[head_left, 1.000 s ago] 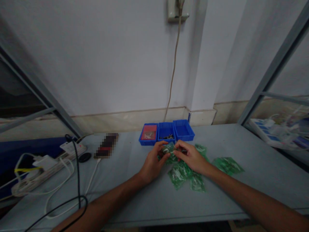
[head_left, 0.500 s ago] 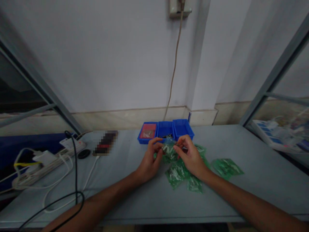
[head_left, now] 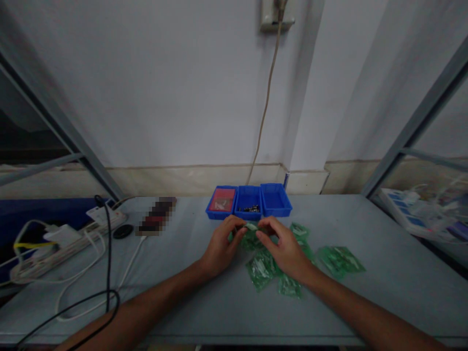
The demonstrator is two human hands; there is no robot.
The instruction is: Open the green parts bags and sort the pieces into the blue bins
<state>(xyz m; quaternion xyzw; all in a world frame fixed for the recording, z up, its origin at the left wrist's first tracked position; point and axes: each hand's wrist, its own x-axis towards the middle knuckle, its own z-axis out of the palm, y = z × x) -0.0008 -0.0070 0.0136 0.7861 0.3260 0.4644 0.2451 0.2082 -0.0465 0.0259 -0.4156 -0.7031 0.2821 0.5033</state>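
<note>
Both hands pinch one small green plastic bag just in front of the blue bins. My left hand grips its left end between thumb and fingers. At the other end my right hand holds it the same way. What the bag contains is too small to make out. Below and between the hands lie several more green plastic bags, partly covered by my right hand. Another green bag pile rests to the right. The middle blue bin holds small dark and shiny metal parts.
The left blue bin contains a red item and a clear packet; the right blue bin stands beside the middle one. At left are a blurred-out phone, a black disc, a power strip and loose cables. Another power strip lies far right.
The hands have come slightly lower and nearer me with the bag, which is now stretched flatter between the fingertips. The view has shifted a little, and the metal parts show more.
</note>
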